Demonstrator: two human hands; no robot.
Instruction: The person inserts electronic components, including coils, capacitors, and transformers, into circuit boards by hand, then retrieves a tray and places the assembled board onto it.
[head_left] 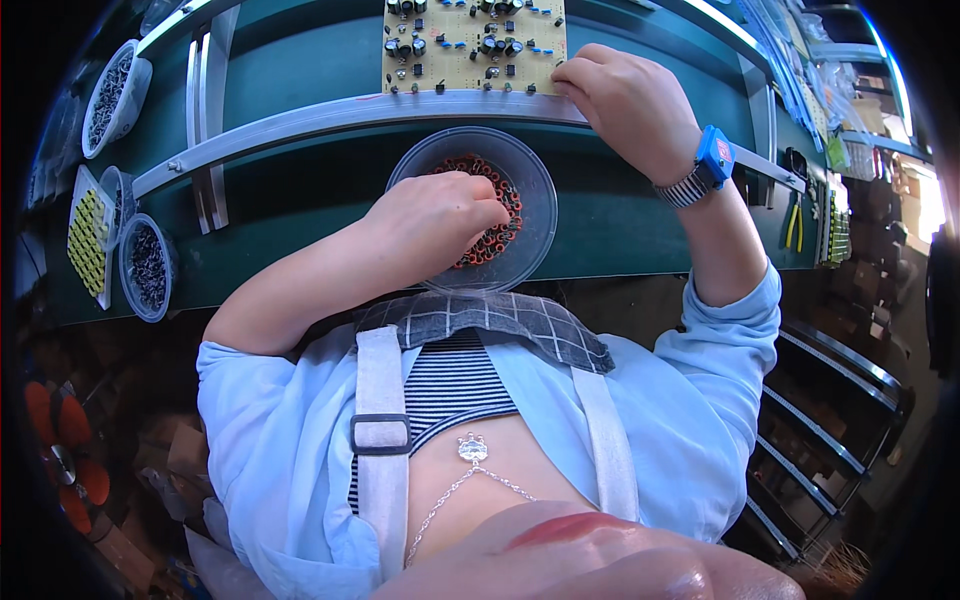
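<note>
Picking seems in hand, left hand (440,220) over the bowl (546,215) of orange parts (505,232), right hand (630,98) at the circuit board (546,72), fingers' grip impossible to tell; next likely calls for precise lifting.

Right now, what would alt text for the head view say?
A person's left hand is over a clear bowl of small orange parts, while the right hand is at the lower-right corner of a tan circuit board.

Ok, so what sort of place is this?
Most likely an electronics assembly workshop: a circuit board studded with components lies at a metal rail, and a clear plastic tub of small orange parts sits nearer the person.
</note>
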